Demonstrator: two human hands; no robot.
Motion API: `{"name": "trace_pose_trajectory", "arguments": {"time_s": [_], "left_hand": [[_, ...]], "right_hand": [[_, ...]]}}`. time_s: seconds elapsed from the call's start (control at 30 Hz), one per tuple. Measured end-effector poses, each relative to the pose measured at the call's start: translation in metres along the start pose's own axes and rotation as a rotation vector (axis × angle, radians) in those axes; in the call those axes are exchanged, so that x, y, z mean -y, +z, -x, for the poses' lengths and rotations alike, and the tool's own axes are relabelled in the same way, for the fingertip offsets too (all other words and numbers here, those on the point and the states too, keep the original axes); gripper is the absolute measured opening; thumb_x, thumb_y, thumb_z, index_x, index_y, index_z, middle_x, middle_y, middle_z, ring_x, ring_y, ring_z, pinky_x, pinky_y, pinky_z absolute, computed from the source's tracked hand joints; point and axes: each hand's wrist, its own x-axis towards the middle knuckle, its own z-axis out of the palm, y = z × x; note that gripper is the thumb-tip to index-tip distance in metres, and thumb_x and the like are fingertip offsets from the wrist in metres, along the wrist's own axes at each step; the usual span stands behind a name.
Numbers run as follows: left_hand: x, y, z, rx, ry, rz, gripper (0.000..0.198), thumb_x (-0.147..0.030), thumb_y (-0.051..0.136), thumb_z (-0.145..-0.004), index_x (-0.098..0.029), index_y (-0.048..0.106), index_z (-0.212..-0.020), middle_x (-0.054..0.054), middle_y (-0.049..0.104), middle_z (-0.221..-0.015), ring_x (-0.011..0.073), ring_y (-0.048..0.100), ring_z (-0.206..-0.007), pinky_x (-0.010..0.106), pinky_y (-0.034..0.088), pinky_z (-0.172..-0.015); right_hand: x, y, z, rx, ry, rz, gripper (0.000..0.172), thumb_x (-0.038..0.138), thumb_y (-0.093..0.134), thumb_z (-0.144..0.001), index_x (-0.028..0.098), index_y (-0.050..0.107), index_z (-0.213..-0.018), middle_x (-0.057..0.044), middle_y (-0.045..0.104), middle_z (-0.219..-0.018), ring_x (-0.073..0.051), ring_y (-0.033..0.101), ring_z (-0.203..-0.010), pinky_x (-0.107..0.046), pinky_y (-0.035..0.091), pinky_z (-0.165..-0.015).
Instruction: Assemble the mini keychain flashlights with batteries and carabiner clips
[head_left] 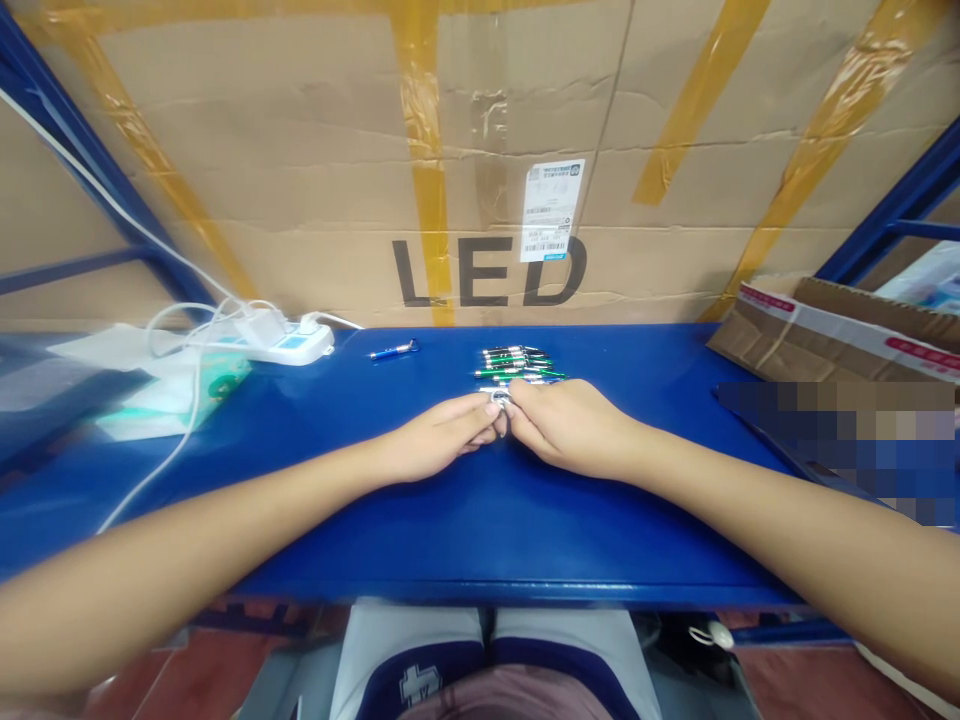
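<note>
My left hand [448, 434] and my right hand [574, 425] meet over the middle of the blue table. Between their fingertips is a small silvery piece [500, 398], curved like a ring or clip; its exact kind is hidden by the fingers. Both hands are closed on it in a pinch. Just beyond them lies a group of several pens [516, 358], green, black and silver, side by side, partly covered by my right hand. Farther left, a single blue pen [394, 351] rests alone on the tabletop.
A white power strip [289, 345] with plugs and cables sits at the left, beside a green-and-white tissue pack [172, 395]. At the right stands an open cardboard box [795, 335]. A large carton [322, 180] marked LED closes off the back of the blue table [450, 540].
</note>
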Motion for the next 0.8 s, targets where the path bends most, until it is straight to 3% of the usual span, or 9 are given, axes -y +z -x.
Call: {"name": "trace_pose_trajectory", "arguments": {"time_s": [0.33, 0.4, 0.47, 0.6, 0.7, 0.8], "left_hand": [[-0.003, 0.003, -0.003, -0.112, -0.079, 0.094, 0.037, -0.052, 0.039, -0.102, -0.018, 0.048, -0.091, -0.005, 0.046, -0.059, 0.01, 0.039, -0.049, 0.022, 0.03, -0.047], [0.0, -0.001, -0.003, -0.124, -0.046, -0.025, 0.04, -0.053, 0.036, -0.103, -0.018, 0.049, -0.089, -0.004, 0.047, -0.061, 0.0107, 0.041, -0.051, 0.023, 0.034, -0.049], [0.001, -0.006, -0.002, -0.141, 0.046, -0.289, 0.04, -0.051, 0.036, -0.104, -0.018, 0.052, -0.087, -0.001, 0.054, -0.069, 0.0124, 0.049, -0.06, 0.025, 0.041, -0.058], [0.004, -0.015, 0.0, -0.1, 0.236, -0.764, 0.022, -0.038, 0.05, -0.101, -0.02, 0.062, -0.105, 0.005, 0.069, -0.105, 0.019, 0.063, -0.094, 0.032, 0.048, -0.086], [0.005, -0.018, 0.0, -0.079, 0.282, -0.842, 0.021, -0.03, 0.055, -0.098, -0.021, 0.063, -0.115, 0.006, 0.069, -0.116, 0.0214, 0.062, -0.107, 0.035, 0.048, -0.096], [0.005, -0.018, -0.001, -0.086, 0.291, -0.883, 0.021, -0.029, 0.058, -0.096, -0.021, 0.065, -0.114, 0.006, 0.069, -0.111, 0.022, 0.061, -0.106, 0.036, 0.048, -0.095]], "right_hand": [[-0.001, -0.001, 0.0, -0.026, 0.002, -0.029, 0.032, 0.033, 0.032, -0.106, 0.015, 0.058, -0.103, -0.01, 0.073, -0.089, -0.022, 0.065, -0.071, -0.031, 0.028, -0.058], [-0.004, -0.002, 0.0, -0.028, -0.031, -0.094, 0.03, 0.033, 0.034, -0.106, 0.016, 0.058, -0.1, -0.009, 0.073, -0.091, -0.021, 0.065, -0.072, -0.03, 0.032, -0.06], [-0.007, -0.003, 0.001, -0.022, -0.08, -0.146, 0.029, 0.033, 0.036, -0.105, 0.017, 0.059, -0.099, -0.008, 0.074, -0.094, -0.021, 0.065, -0.075, -0.029, 0.034, -0.063], [-0.016, -0.006, 0.001, 0.063, -0.159, -0.183, 0.028, 0.027, 0.038, -0.102, 0.019, 0.064, -0.093, -0.007, 0.075, -0.096, -0.02, 0.065, -0.077, -0.029, 0.037, -0.066], [-0.023, -0.007, 0.0, 0.121, -0.13, -0.151, 0.03, 0.027, 0.041, -0.1, 0.019, 0.065, -0.083, -0.007, 0.074, -0.085, -0.019, 0.062, -0.07, -0.028, 0.035, -0.063], [-0.029, -0.01, -0.003, 0.153, -0.072, -0.098, 0.029, 0.032, 0.047, -0.096, 0.018, 0.067, -0.079, -0.007, 0.073, -0.079, -0.018, 0.059, -0.065, -0.028, 0.031, -0.058]]}}
